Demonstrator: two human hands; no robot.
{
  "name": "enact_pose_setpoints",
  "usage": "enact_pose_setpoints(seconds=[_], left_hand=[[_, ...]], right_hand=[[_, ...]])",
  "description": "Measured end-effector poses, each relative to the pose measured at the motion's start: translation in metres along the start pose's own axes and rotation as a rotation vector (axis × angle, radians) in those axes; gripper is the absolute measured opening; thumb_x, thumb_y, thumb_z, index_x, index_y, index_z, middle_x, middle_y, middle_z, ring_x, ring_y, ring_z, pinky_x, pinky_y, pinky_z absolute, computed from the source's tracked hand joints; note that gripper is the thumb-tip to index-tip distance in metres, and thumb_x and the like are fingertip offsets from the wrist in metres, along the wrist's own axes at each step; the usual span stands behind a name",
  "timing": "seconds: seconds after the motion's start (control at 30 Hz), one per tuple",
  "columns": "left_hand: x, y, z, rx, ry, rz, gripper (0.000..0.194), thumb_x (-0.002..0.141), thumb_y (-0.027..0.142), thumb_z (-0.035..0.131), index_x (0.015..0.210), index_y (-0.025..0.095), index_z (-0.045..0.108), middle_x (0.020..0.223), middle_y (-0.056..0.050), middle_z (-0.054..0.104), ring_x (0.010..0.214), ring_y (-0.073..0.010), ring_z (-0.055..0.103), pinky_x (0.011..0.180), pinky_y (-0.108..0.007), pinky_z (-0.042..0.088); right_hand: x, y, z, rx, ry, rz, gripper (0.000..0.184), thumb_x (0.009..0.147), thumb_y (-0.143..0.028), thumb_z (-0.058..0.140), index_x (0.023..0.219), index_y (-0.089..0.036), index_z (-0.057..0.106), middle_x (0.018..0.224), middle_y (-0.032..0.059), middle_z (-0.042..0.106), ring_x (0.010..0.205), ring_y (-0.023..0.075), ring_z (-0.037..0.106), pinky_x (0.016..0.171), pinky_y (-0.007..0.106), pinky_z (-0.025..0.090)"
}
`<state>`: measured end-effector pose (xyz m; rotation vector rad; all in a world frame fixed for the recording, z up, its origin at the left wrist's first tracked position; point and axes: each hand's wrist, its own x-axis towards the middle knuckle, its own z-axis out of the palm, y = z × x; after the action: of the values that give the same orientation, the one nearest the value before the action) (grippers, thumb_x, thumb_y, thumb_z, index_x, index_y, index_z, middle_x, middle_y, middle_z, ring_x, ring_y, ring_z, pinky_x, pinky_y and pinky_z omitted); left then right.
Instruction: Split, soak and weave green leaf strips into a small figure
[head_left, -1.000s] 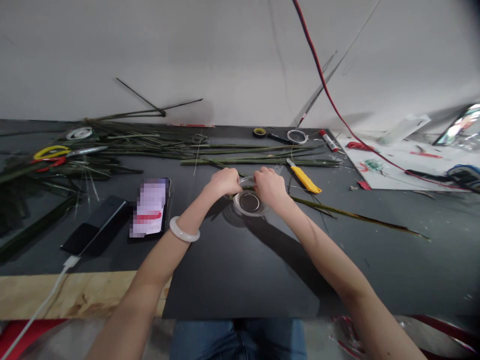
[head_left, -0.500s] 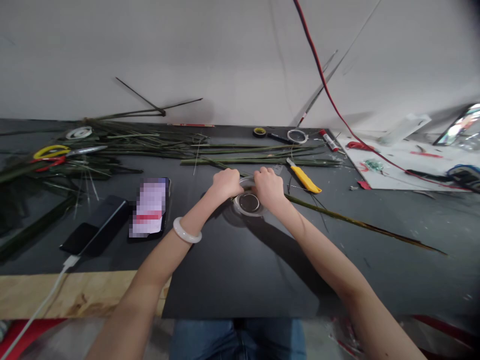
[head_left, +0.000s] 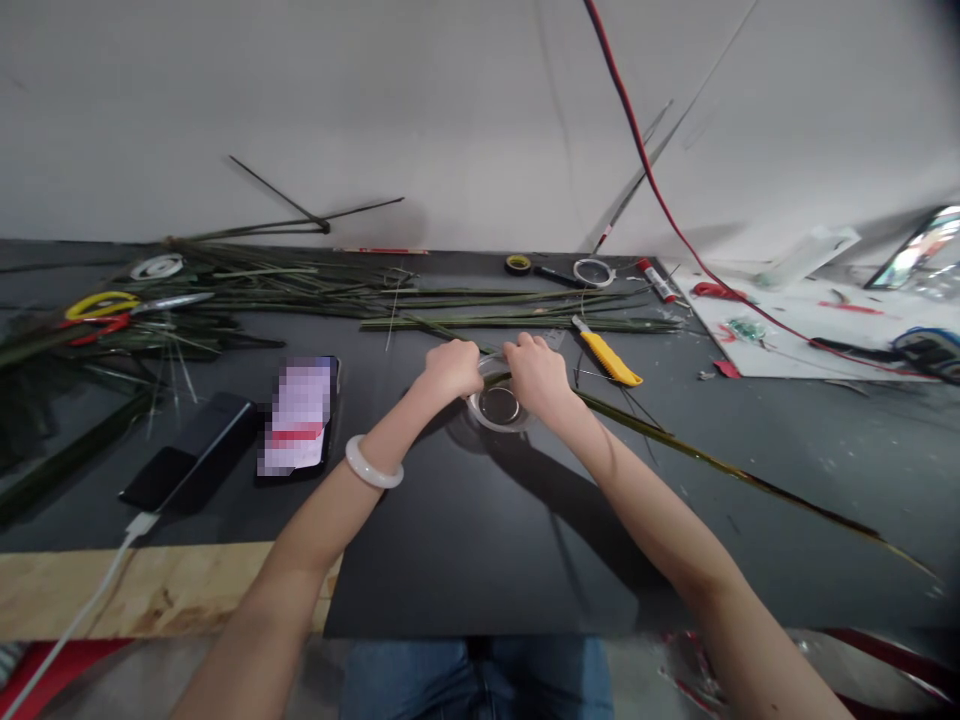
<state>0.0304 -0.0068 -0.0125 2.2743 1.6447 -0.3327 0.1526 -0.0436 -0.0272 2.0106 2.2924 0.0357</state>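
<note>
My left hand is closed on a long green leaf strip, with a white bangle on that wrist. My right hand pinches the same leaf strip just to the right. Beyond the right hand the strip runs out to the lower right, narrowing to a yellowish tip. Below and between both hands stands a clear round container with a shiny ring inside. The fingertips are turned away, so their exact grip is hidden.
A yellow utility knife lies right of my hands. Behind are leaf bundles, black-and-yellow tape and a red-capped tube. To the left are scissors, a lit phone and a power bank with a white cable.
The right end of the leaf strip has shifted and reaches farther to the lower right. My right hand has moved slightly left; the left hand is nearly still.
</note>
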Motion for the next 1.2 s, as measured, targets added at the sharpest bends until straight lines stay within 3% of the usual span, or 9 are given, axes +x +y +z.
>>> enact_pose_setpoints(seconds=[0.13, 0.3, 0.6, 0.77, 0.97, 1.2], left_hand=[[0.001, 0.005, 0.008, 0.018, 0.064, -0.029, 0.029, 0.070, 0.024, 0.062, 0.095, 0.013, 0.071, 0.098, -0.018, 0.070, 0.098, -0.0311, 0.065, 0.079, -0.034, 0.052], [0.001, 0.004, 0.007, 0.019, 0.067, -0.029, 0.028, 0.071, 0.027, 0.062, 0.094, 0.013, 0.071, 0.100, -0.019, 0.070, 0.100, -0.0322, 0.065, 0.079, -0.035, 0.052], [-0.001, -0.005, -0.007, -0.044, -0.109, 0.052, 0.011, 0.064, 0.018, 0.060, 0.070, 0.018, 0.069, 0.073, -0.005, 0.073, 0.075, -0.0181, 0.067, 0.063, -0.021, 0.047], [-0.002, -0.005, -0.007, -0.034, -0.089, 0.057, 0.011, 0.062, 0.016, 0.061, 0.070, 0.016, 0.068, 0.081, -0.010, 0.073, 0.078, -0.0211, 0.066, 0.062, -0.024, 0.045], [-0.001, -0.006, -0.005, -0.085, -0.109, 0.085, 0.020, 0.075, 0.033, 0.058, 0.068, 0.016, 0.066, 0.070, -0.006, 0.071, 0.068, -0.0170, 0.064, 0.061, -0.023, 0.044], [0.002, -0.004, -0.002, -0.054, -0.113, 0.069, 0.015, 0.067, 0.030, 0.070, 0.065, 0.016, 0.065, 0.075, -0.007, 0.073, 0.072, -0.0168, 0.065, 0.057, -0.021, 0.041]], right_hand=[[0.000, -0.003, 0.002, -0.013, 0.023, 0.014, 0.023, 0.085, -0.014, 0.053, 0.108, -0.013, 0.057, 0.112, 0.0159, 0.055, 0.104, 0.0255, 0.053, 0.071, 0.029, 0.051], [0.004, -0.003, 0.007, 0.010, 0.044, 0.054, 0.020, 0.087, -0.014, 0.051, 0.105, -0.013, 0.060, 0.109, 0.0156, 0.058, 0.105, 0.0267, 0.055, 0.072, 0.031, 0.052], [0.006, 0.008, 0.002, 0.061, -0.001, 0.006, 0.026, 0.087, -0.007, 0.045, 0.102, -0.017, 0.064, 0.104, 0.0114, 0.062, 0.100, 0.0220, 0.059, 0.073, 0.026, 0.048], [0.005, 0.013, -0.001, 0.065, -0.028, -0.033, 0.035, 0.083, -0.002, 0.044, 0.108, -0.019, 0.063, 0.105, 0.0109, 0.062, 0.103, 0.0235, 0.059, 0.075, 0.027, 0.048], [0.004, 0.011, -0.002, 0.058, -0.034, -0.019, 0.033, 0.083, -0.005, 0.049, 0.110, -0.018, 0.063, 0.107, 0.0124, 0.061, 0.106, 0.0252, 0.058, 0.077, 0.029, 0.049], [0.003, 0.008, -0.003, 0.041, -0.030, -0.010, 0.030, 0.083, -0.005, 0.049, 0.108, -0.016, 0.062, 0.108, 0.0133, 0.061, 0.105, 0.0254, 0.058, 0.075, 0.029, 0.050]])
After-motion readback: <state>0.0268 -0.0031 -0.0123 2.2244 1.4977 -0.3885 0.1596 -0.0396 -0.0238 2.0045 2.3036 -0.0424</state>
